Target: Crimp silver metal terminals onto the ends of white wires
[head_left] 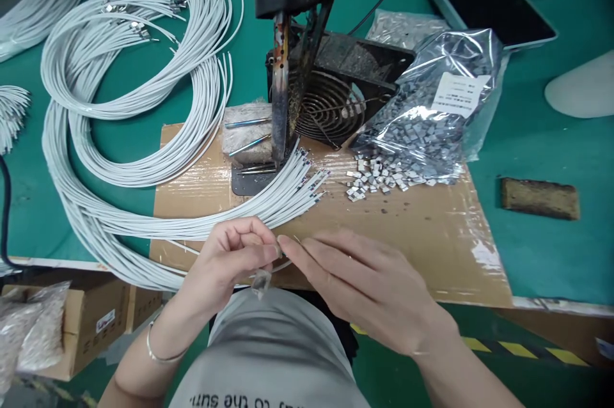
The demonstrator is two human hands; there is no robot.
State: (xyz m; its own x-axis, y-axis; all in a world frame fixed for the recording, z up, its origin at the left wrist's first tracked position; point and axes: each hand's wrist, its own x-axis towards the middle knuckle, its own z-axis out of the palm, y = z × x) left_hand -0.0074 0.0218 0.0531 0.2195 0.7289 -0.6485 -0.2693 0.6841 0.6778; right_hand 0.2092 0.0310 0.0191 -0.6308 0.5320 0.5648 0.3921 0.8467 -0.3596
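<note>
My left hand [240, 254] is closed, thumb pressed to the fingertips in a pinch around something too small to make out. A small clear piece [261, 282] hangs just under its thumb. My right hand [364, 277] meets it at the fingertips, fingers together and thumb hidden below; a thin, light sliver shows between its fingers, its kind unclear. Just behind the hands lies a bundle of white wires [211, 227], the dark-tipped ends fanned out on the cardboard [432, 248]. Small metal terminals [378, 176] are heaped further right.
A soldering stand [281, 88] rises at the centre, beside a black fan [330, 107]. A clear bag of terminals [432, 114] rests to the right, a phone [494, 5] behind it. Coiled white wires [129, 107] cover the left. A brown block [540, 198] sits far right.
</note>
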